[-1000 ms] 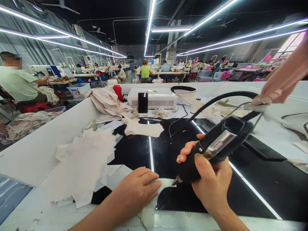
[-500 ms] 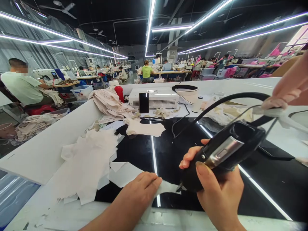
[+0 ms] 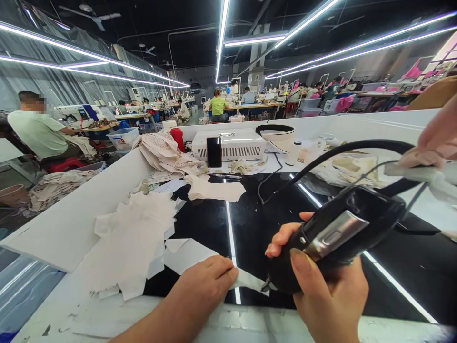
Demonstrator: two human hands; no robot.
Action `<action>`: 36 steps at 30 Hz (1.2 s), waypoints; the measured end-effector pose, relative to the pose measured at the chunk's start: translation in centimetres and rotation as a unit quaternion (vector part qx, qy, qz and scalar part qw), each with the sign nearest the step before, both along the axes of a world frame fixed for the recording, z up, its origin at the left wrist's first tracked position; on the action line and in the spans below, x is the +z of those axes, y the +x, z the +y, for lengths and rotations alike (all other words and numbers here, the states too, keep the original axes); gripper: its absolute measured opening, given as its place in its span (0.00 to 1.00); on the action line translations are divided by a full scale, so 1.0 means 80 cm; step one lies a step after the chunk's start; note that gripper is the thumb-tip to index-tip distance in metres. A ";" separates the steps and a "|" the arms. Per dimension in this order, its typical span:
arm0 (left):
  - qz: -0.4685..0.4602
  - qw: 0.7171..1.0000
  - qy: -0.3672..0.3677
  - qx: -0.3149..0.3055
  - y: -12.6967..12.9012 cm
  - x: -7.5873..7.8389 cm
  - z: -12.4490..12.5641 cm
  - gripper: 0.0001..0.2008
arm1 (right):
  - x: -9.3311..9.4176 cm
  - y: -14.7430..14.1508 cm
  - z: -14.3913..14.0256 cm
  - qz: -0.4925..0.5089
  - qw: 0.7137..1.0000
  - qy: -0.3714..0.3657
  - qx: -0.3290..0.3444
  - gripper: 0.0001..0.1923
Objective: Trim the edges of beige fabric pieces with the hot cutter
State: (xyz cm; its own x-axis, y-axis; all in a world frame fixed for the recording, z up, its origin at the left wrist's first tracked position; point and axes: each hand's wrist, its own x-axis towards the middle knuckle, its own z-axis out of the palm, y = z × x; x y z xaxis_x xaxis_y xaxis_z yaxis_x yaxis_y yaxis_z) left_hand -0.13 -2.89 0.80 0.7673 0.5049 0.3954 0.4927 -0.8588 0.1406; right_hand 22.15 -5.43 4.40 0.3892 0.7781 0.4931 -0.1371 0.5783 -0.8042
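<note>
My right hand (image 3: 330, 290) grips a black handheld cutting tool (image 3: 328, 238) with a metal clip on its side; a thick black cable (image 3: 342, 150) arcs from its rear. The tool's tip touches the edge of a white fabric piece (image 3: 246, 281) lying on the glossy black tabletop (image 3: 410, 267). My left hand (image 3: 203, 286) lies flat on that same piece, fingers together, pressing it down at the near edge of the table.
A pile of white cut pieces (image 3: 132, 243) lies left of my hands. Farther back are beige fabric (image 3: 160, 152), a white machine (image 3: 230, 143), a red bottle (image 3: 177, 138). Another person's hand (image 3: 433, 143) reaches in at the right. Workers sit at sewing stations behind.
The view has tilted down a little. The tool and my right hand have shifted slightly right and lower in the view, and the white piece under my left hand now lies flatter and more exposed.
</note>
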 end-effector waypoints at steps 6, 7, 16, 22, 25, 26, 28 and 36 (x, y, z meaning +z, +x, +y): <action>0.029 0.999 0.040 0.008 0.007 -0.001 -0.003 0.12 | 0.001 -0.002 0.000 0.007 1.000 -0.005 0.000 0.21; 0.039 0.998 0.056 0.010 0.010 -0.003 -0.005 0.08 | 0.002 -0.002 0.000 0.008 1.000 -0.004 0.000 0.21; 0.032 0.987 0.154 0.027 0.022 -0.031 -0.019 0.34 | 0.006 -0.004 -0.004 0.022 1.000 -0.005 0.003 0.22; -0.001 0.977 0.207 0.051 0.022 -0.058 -0.029 0.38 | 0.012 -0.006 0.005 0.017 1.000 0.012 -0.007 0.21; -0.028 0.972 0.226 0.063 0.024 -0.059 -0.032 0.37 | 0.015 -0.012 0.014 0.030 0.999 0.013 -0.030 0.22; -0.034 0.971 0.229 0.066 0.025 -0.058 -0.033 0.37 | 0.015 -0.013 0.017 0.030 0.999 0.012 -0.028 0.22; -0.042 0.971 0.227 0.068 0.027 -0.054 -0.033 0.37 | 0.015 -0.016 0.022 0.031 0.999 0.010 -0.013 0.22; -0.052 0.977 0.199 0.054 0.033 -0.039 -0.036 0.36 | 0.013 -0.015 0.026 0.019 0.999 0.022 0.024 0.18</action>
State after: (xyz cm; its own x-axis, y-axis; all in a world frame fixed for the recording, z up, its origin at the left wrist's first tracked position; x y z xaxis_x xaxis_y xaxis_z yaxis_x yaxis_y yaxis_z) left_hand 2.55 -5.79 -2.31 0.6632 0.3721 0.6494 0.5851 -0.7988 -0.1398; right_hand 20.91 -3.37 5.43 0.3715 0.7741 0.5126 -0.1959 0.6050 -0.7717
